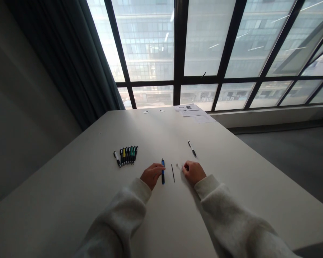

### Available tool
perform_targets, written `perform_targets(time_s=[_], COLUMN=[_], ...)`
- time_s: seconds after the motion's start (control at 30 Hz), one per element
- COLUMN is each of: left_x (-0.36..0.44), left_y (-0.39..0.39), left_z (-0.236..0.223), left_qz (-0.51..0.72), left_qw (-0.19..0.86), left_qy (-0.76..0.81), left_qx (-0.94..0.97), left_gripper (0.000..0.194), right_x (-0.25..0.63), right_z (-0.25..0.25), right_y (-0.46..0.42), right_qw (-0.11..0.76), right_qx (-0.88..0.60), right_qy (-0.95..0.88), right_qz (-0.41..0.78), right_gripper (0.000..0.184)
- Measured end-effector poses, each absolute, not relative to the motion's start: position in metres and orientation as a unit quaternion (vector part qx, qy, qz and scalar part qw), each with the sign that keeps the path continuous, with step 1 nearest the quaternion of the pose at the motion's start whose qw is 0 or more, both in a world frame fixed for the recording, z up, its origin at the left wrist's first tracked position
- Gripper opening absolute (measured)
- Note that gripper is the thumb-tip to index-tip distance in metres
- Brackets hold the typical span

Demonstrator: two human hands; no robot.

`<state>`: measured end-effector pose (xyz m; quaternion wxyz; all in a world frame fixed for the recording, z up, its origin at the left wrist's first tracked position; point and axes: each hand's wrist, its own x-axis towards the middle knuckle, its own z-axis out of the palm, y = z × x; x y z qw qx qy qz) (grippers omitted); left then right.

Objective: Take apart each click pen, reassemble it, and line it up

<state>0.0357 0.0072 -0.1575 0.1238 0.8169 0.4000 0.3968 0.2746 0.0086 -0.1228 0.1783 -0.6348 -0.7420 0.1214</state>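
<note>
My left hand grips a blue-and-black retractable pen, which stands lengthwise on the white table with its upper part against my fingertips. Just to its right lies a thin dark ink refill. My right hand rests on the table with its fingers curled, close to a tiny pale pen part. Whether those fingers hold anything is hidden. Beyond my right hand lies a black-and-white pen.
A tight row of several black, yellow and green pens lies left of my hands. Sheets of paper and two small discs sit at the far edge. Past the table are a tall window, a dark curtain and a grey floor.
</note>
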Motion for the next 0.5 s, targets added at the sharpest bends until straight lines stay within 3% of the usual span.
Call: perform_targets(time_s=[0.5], left_x=[0.0363], left_y=[0.0025], left_z=[-0.1475], left_qz=[0.395], left_qw=[0.099], left_qy=[0.425], left_qx=[0.809], left_gripper=[0.015], right_x=[0.2754], right_z=[-0.1210], right_y=[0.0064], right_qw=[0.203], right_qx=[-0.628], right_qy=[-0.738], right_qz=[0.139], right_gripper=[0.017])
